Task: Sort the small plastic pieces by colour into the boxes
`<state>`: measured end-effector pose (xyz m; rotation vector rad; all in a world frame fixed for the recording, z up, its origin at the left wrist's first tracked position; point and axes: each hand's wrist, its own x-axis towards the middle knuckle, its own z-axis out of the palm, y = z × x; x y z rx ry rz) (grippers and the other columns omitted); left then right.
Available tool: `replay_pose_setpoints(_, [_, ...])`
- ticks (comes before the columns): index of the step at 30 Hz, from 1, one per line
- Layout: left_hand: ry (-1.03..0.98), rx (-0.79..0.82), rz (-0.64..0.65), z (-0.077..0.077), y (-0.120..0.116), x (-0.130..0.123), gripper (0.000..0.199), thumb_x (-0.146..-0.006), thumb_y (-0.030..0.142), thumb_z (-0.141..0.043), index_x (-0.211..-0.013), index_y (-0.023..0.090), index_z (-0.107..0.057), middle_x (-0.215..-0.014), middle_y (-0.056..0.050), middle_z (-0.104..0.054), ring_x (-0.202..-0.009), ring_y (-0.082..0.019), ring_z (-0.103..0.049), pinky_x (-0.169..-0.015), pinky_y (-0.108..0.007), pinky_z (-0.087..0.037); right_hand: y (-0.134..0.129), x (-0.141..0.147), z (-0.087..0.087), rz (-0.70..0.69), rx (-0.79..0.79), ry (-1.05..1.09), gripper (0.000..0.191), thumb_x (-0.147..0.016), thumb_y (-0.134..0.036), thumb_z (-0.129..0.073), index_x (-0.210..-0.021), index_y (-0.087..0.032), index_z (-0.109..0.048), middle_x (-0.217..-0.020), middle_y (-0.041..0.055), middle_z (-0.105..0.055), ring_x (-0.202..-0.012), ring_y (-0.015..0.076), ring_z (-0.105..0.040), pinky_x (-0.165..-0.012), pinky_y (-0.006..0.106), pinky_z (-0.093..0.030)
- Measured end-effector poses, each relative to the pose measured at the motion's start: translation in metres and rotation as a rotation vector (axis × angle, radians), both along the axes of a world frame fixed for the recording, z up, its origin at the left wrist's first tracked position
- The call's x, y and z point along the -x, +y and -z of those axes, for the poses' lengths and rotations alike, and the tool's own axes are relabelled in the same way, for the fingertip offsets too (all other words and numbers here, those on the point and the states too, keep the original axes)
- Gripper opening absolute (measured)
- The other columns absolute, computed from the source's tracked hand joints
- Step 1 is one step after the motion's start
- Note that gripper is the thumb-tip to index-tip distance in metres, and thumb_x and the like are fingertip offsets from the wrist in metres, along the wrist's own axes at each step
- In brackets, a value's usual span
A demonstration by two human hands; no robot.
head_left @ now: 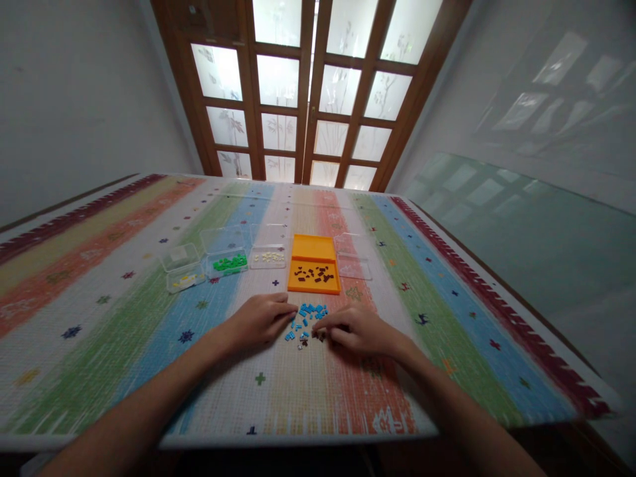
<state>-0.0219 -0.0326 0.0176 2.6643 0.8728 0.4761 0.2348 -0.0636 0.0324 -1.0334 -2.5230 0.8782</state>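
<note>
Farthest to the left, ahead of my left hand (261, 321) and well out to its side, a clear box (179, 257) stands with its lid open and yellow pieces (186, 281) inside. Next, ahead and a little left of that hand, green pieces (229, 263) fill a second lidded box (226, 240). The left hand itself rests on the striped cloth (228, 397), fingers drawn close together, their tips at the left edge of the blue pieces (311, 310); I cannot tell whether they pinch one. Straight ahead of it, a third box (268, 265) holds cream pieces (271, 257). The blue pieces lie loose between my two hands, and just beyond them sits an open orange box (314, 247) with dark pieces (318, 273) scattered in it. A few brown pieces (320, 336) lie right by the fingertips of my right hand (358, 328). Its forefinger and thumb stand narrowly apart; whether anything is between them I can't make out. Ahead of that hand, beside the orange box, is another clear case (354, 267), lid up.
</note>
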Motion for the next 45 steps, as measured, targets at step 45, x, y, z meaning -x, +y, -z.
replay_pose_setpoints(45, [-0.188, 0.105, -0.006, 0.005, 0.002, -0.010, 0.027, -0.091, 0.038, -0.064, -0.109, 0.018, -0.064, -0.097, -0.006, -0.060, -0.085, -0.017, -0.058, -0.076, -0.032, -0.050, 0.017, -0.007, 0.002, 0.166, -0.124, -0.133, 0.028, -0.086, -0.007, -0.050, -0.091, -0.018, -0.076, -0.091, 0.0054, -0.072, -0.083, 0.0170, -0.063, -0.081, 0.030, -0.044])
